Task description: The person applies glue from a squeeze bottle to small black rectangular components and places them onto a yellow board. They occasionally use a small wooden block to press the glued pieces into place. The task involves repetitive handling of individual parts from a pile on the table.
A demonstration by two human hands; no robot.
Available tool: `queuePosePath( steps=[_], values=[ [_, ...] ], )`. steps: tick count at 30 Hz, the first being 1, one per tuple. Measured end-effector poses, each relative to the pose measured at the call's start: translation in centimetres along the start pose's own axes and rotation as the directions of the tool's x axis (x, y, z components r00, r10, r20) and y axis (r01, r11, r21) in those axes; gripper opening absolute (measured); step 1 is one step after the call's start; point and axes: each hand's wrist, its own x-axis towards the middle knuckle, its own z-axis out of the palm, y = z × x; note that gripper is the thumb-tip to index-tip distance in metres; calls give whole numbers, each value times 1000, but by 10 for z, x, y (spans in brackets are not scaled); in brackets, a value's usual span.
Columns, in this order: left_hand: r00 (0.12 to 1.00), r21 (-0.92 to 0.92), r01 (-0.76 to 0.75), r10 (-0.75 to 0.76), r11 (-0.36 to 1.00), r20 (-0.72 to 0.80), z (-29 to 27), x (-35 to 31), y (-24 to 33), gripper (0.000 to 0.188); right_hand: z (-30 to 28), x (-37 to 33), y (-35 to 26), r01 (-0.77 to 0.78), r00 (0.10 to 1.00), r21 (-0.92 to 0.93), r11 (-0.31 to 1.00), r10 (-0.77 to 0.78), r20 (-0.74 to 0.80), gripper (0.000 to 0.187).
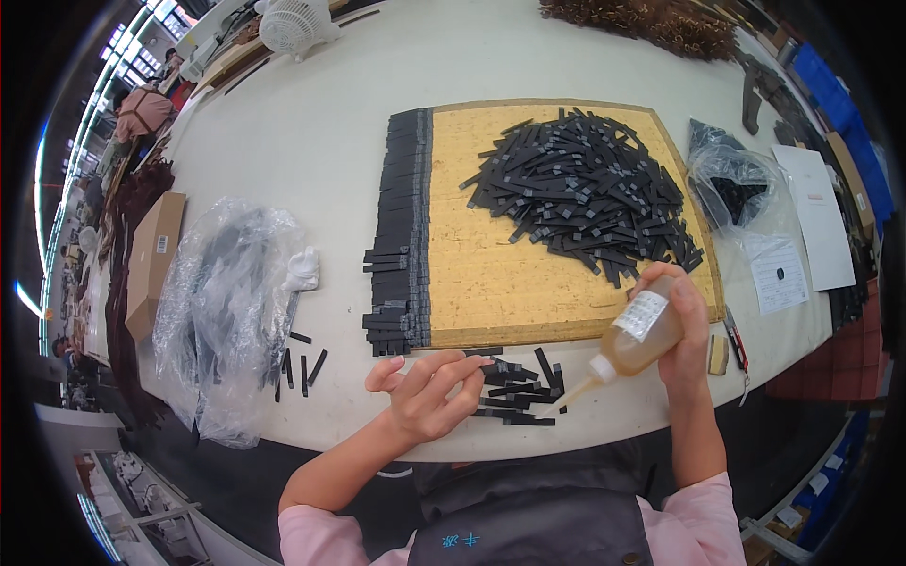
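My right hand grips a small squeeze bottle of amber liquid, tilted so its white nozzle points down-left at a small heap of black strips near the table's front edge. My left hand rests beside that heap with its fingertips on a black strip. Just beyond lies a yellowish board. It carries a large loose pile of black strips and a neat overlapping column of strips along its left edge.
A crumpled clear plastic bag with dark contents lies at the left, beside a cardboard box. Another plastic bag and paper sheets sit at the right. A white fan stands at the far edge.
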Motion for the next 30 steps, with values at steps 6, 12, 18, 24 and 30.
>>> queuePosePath(
  steps=[6,12,18,24,30],
  values=[
    [971,-54,227,-222,972,86,-31,16,-19,24,-54,37,-38,183,883,127,975,-106,-456,44],
    [745,-212,645,-543,734,387,-85,39,-74,19,-103,57,-64,326,810,275,904,-117,-574,43],
    [560,-247,828,-715,504,419,-68,32,-177,15,-62,62,-35,308,830,385,870,-47,-556,40],
    [545,-212,817,-600,536,586,-13,40,-208,10,-14,49,-21,233,865,193,953,-112,-490,43],
    [586,-90,655,-429,750,687,14,70,-190,7,-15,43,-20,233,856,74,970,-168,-488,44]
  ],
)
